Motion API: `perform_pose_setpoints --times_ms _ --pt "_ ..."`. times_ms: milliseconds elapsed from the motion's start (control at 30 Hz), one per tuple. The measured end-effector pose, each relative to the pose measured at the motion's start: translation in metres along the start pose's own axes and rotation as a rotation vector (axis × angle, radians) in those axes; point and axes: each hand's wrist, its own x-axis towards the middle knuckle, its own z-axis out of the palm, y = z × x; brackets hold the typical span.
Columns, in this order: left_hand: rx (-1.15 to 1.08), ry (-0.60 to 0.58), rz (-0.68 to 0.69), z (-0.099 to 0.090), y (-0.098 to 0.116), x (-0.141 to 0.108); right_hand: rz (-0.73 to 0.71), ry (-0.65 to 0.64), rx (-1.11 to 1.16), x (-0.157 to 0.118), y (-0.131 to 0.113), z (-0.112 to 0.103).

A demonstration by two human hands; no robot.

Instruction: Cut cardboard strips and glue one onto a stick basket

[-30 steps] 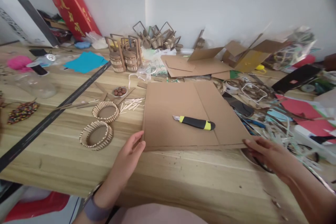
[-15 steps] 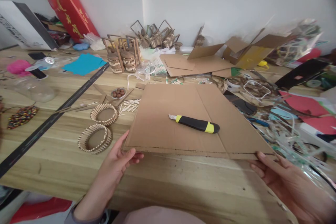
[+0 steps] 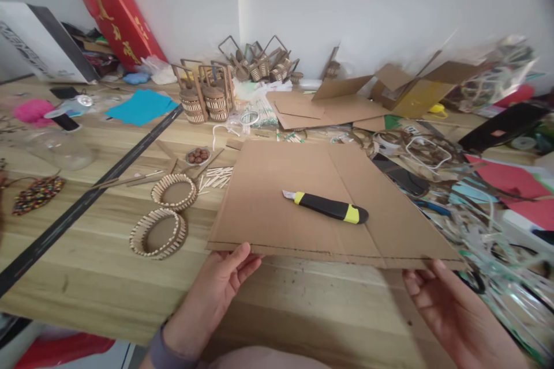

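A flat brown cardboard sheet (image 3: pixel 277 173) lies in front of me, its near edge raised off the table, with a dark line drawn along that edge. My left hand (image 3: pixel 227 277) pinches the near edge left of the middle, thumb on top and fingers underneath. At the near right corner, my right hand (image 3: pixel 450 300) grips the same edge, its thumb at the top and fingers below. On the sheet rests a black and yellow utility knife (image 3: pixel 329 207), its blade showing and pointing left.
Two round stick-walled rings (image 3: pixel 158 233) sit left of the sheet, near loose sticks (image 3: pixel 216 177) and a dish of brown beads (image 3: pixel 198 155). Small lidded baskets (image 3: pixel 194 101) stand behind. Plastic strips (image 3: pixel 506 259) clutter the right side. An open carton (image 3: pixel 415 89) stands at the back.
My left hand has shifted right along the near edge, from the left corner inward. The sheet and knife appear slightly further right and lower in view.
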Motion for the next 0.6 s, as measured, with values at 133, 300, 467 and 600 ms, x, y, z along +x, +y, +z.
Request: perform_pose_setpoints --times_ms 133,300,467,600 --pt "0.083 -0.027 0.029 -0.006 -0.003 0.002 0.318 -0.141 0.199 -0.021 0.001 0.038" --pt "0.145 -0.039 0.063 -0.015 -0.008 0.007 0.496 -0.284 0.291 -0.035 0.01 0.079" --pt "0.276 -0.036 0.111 -0.022 -0.008 0.012 0.388 -0.303 0.261 -0.035 0.018 0.083" --pt "0.507 -0.048 0.155 -0.024 -0.008 0.012 0.309 -0.249 0.237 -0.039 0.019 0.083"
